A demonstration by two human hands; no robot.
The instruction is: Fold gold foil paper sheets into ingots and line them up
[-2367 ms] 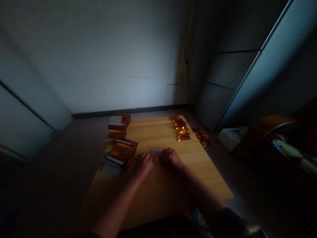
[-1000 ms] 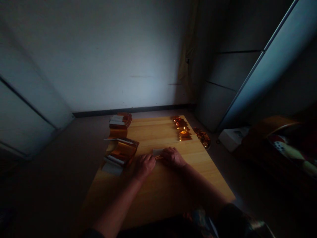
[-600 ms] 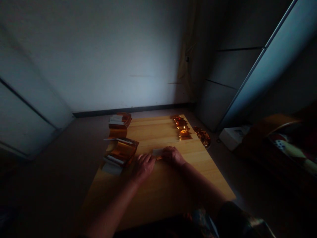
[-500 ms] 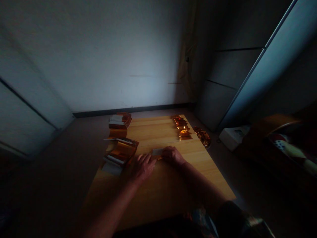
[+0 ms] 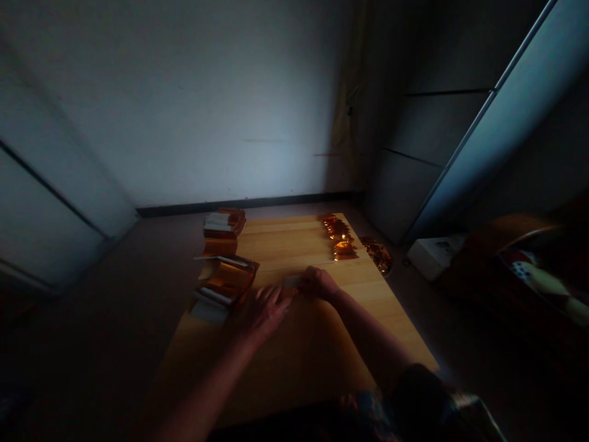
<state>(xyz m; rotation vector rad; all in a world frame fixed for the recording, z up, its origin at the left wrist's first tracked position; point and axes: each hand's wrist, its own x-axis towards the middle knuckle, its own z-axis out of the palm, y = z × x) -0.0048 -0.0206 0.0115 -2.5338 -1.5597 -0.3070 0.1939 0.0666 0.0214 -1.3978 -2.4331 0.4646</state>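
A small sheet of foil paper [image 5: 291, 281], pale on the side facing up with an orange edge, lies on the wooden table between my hands. My left hand [image 5: 267, 309] presses its left part, with fingers laid over it and the thumb along the near edge. On the other end, my right hand [image 5: 319, 283] is closed in a pinch, its fingertips covering that part of the sheet. Just left of my left hand sit stacks of orange foil paper [image 5: 232, 276] with pale backs, curled up at the sides.
More curled foil paper [image 5: 225, 222] lies at the table's far left corner. Shiny folded foil pieces [image 5: 343, 248] line the far right of the wooden table [image 5: 285, 242]. Beyond the right edge, a heap of shiny foil [image 5: 377, 253] and a white box [image 5: 430, 255] stand lower down.
My right hand has shifted slightly up and left along the sheet, its fingers pinching tighter, and the forearm has swung left. My left hand stays nearly in place.
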